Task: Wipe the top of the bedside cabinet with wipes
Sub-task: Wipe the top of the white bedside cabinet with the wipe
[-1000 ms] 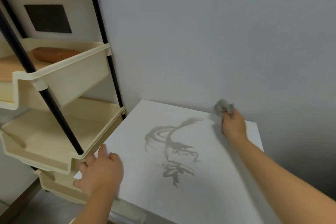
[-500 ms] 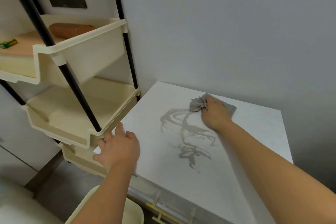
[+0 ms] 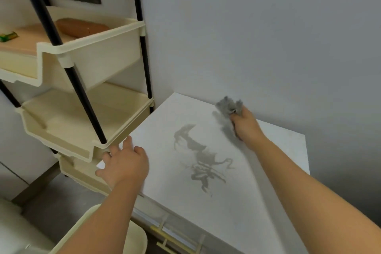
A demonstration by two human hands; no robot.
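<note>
The white top of the bedside cabinet (image 3: 257,202) fills the lower right, with a grey smeared stain (image 3: 201,160) across its middle. My right hand (image 3: 246,125) is at the back of the top near the wall, shut on a crumpled grey wipe (image 3: 228,106) that sticks out beyond the fingers. My left hand (image 3: 125,164) rests on the cabinet's left front corner, fingers spread, holding nothing.
A cream tiered shelf cart (image 3: 82,109) with black poles stands tight against the cabinet's left side; a brown roll (image 3: 82,27) lies in its upper tray. A grey wall (image 3: 247,37) runs behind. A cream round rim (image 3: 97,231) sits below my left arm.
My right hand swept the wipe left onto the stain, then back right toward the wall. The upper part of the stain is now fainter. My left hand stayed on the corner.
</note>
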